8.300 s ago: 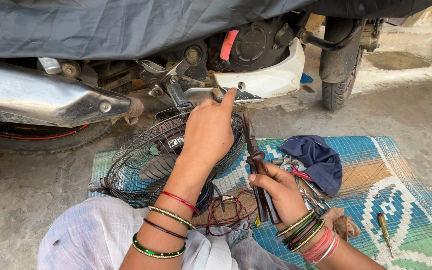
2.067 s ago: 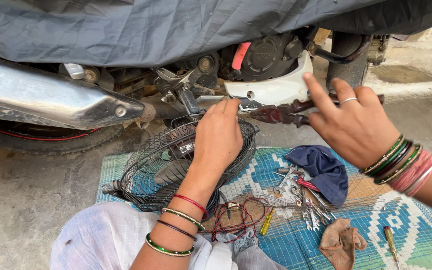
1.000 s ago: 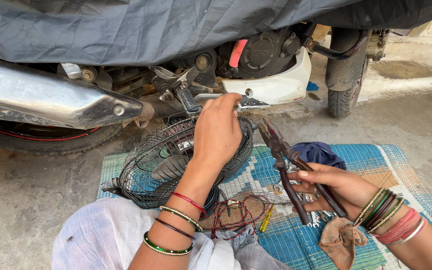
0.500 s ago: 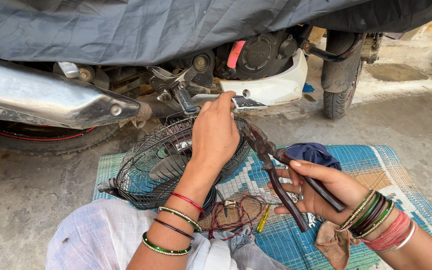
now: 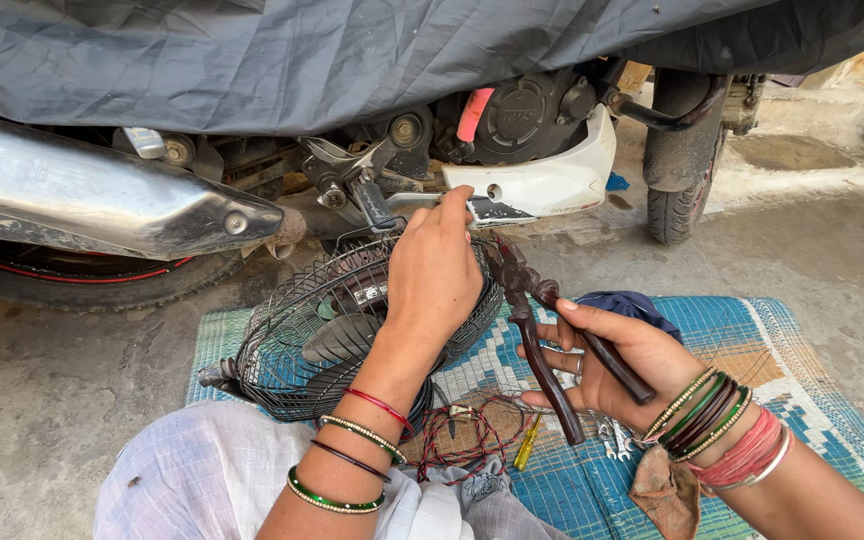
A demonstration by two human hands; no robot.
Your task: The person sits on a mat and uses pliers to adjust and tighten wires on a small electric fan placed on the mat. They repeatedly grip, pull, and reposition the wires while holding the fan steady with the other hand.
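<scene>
My left hand rests on top of a black wire fan guard and grips its upper rim, fingers pointing at the motorcycle. The guard stands tilted on a woven mat, with grey fan blades visible inside. My right hand holds dark rusty pliers by the handles. Their jaws point up toward the guard's rim beside my left hand. Bangles ring both wrists.
A covered motorcycle with a chrome exhaust and white engine guard stands close behind. On the blue-green mat lie red wires, a yellow screwdriver, a blue cloth and a brown rag.
My right hand, which reached out toward the motorcycle two seconds ago, has come back with the pliers and lifted their jaws to the guard's rim. My left hand stayed on the guard.
</scene>
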